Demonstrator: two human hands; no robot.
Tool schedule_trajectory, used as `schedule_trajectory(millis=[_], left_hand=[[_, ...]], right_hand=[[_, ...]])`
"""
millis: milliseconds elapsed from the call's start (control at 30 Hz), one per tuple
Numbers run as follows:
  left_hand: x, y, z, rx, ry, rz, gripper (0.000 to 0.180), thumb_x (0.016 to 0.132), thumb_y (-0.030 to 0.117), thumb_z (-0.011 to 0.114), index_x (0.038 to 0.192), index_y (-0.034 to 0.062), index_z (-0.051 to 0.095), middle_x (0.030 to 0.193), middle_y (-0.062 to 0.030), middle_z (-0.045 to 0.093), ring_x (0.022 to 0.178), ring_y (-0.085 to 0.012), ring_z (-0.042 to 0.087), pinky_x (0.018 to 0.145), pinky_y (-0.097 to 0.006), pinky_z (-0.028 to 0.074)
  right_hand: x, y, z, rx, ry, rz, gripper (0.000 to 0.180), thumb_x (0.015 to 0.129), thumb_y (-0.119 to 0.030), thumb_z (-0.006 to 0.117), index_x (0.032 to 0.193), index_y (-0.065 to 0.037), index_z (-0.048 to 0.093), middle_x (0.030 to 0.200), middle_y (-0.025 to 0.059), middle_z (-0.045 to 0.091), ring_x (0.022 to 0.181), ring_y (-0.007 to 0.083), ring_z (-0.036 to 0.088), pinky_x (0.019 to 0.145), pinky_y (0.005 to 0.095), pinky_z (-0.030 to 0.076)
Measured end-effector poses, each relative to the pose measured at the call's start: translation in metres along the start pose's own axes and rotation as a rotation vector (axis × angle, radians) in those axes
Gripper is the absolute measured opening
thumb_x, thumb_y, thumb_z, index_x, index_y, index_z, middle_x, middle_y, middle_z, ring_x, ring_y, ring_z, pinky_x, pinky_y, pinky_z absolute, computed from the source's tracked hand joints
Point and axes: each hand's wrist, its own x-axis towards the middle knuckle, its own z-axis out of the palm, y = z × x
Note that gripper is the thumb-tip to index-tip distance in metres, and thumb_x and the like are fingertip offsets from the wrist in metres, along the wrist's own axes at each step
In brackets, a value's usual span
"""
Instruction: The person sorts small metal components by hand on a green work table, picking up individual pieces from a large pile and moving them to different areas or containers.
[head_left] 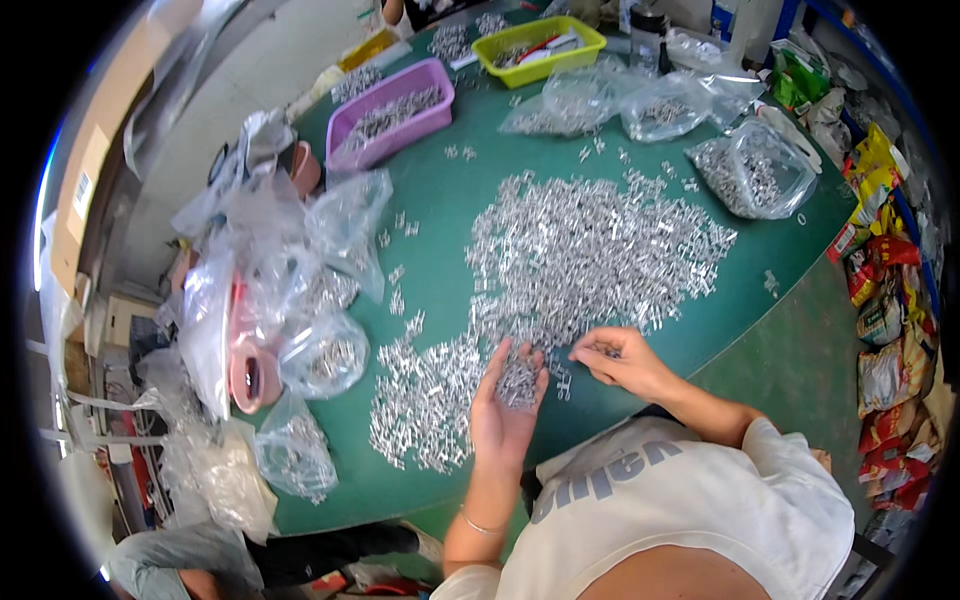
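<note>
My left hand (503, 428) is palm up near the front of the green table, its fingers curled around a heap of small silvery metal parts (517, 383). To its right, my right hand (632, 368) is closed with the fingers bent inward, and a few of the same small metal parts show in it. A large pile of these parts (590, 250) spreads beyond both hands. A smaller pile (425, 400) lies just left of my left hand. Some loose pieces (564, 385) rest on the tabletop between the hands.
Clear plastic bags of parts stand along the left (325, 355) and far right (750, 170). At the back are a purple bin (447, 115) and a yellow-green basket (590, 48). Colourful packets (882, 310) lie beyond the right edge. Another person's leg (190, 555) shows at lower left.
</note>
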Motion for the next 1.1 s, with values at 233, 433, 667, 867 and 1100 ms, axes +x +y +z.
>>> schedule_trajectory(millis=[233,433,667,867,1100], left_hand=[[0.178,-0.008,0.16,0.34,-0.351,-0.054,0.032,0.086,0.014,0.053,0.115,0.0037,0.047,0.108,-0.0152,0.052,0.092,-0.0255,0.055,0.072,-0.034,0.05],[0.306,0.008,0.262,1.269,-0.475,0.326,0.024,0.08,0.009,0.054,0.104,0.0042,0.055,0.09,-0.0137,0.06,0.075,-0.0204,0.058,0.061,-0.029,0.05],[0.379,-0.007,0.26,2.452,-0.666,0.613,0.02,0.072,0.009,0.061,0.09,0.0015,0.058,0.076,-0.0122,0.06,0.064,-0.0182,0.062,0.049,-0.029,0.049],[0.368,0.009,0.27,1.839,-0.272,-0.406,0.019,0.075,0.013,0.061,0.086,-0.0007,0.054,0.072,-0.0092,0.057,0.055,-0.0205,0.061,0.04,-0.028,0.047],[0.382,0.01,0.246,2.136,-0.319,0.846,0.07,0.058,0.042,0.076,0.107,-0.0044,0.057,0.106,-0.0218,0.058,0.097,-0.0331,0.056,0.086,-0.037,0.043]], right_hand=[[-0.016,0.019,-0.057,0.049,0.187,-0.049,0.013,0.086,-0.011,0.055,0.088,0.001,0.06,0.059,-0.0014,0.05,0.049,0.0032,0.042,0.044,0.0181,0.032],[-0.016,0.013,-0.069,-0.06,0.263,-0.106,0.011,0.082,-0.009,0.06,0.087,0.001,0.063,0.073,0.0013,0.061,0.064,0.004,0.052,0.058,0.0202,0.042],[-0.007,0.017,-0.087,0.018,0.247,-0.043,0.013,0.082,-0.009,0.06,0.089,0.001,0.062,0.075,0.0026,0.062,0.067,0.005,0.054,0.061,0.0207,0.044],[0.0,0.02,-0.096,0.075,0.217,-0.06,0.012,0.082,-0.008,0.06,0.088,0.002,0.062,0.078,0.0036,0.063,0.069,0.0055,0.054,0.062,0.0211,0.044],[0.012,0.027,-0.091,0.01,0.197,-0.036,0.01,0.082,-0.007,0.059,0.087,0.001,0.062,0.074,0.0021,0.061,0.064,0.0052,0.053,0.058,0.0201,0.042]])
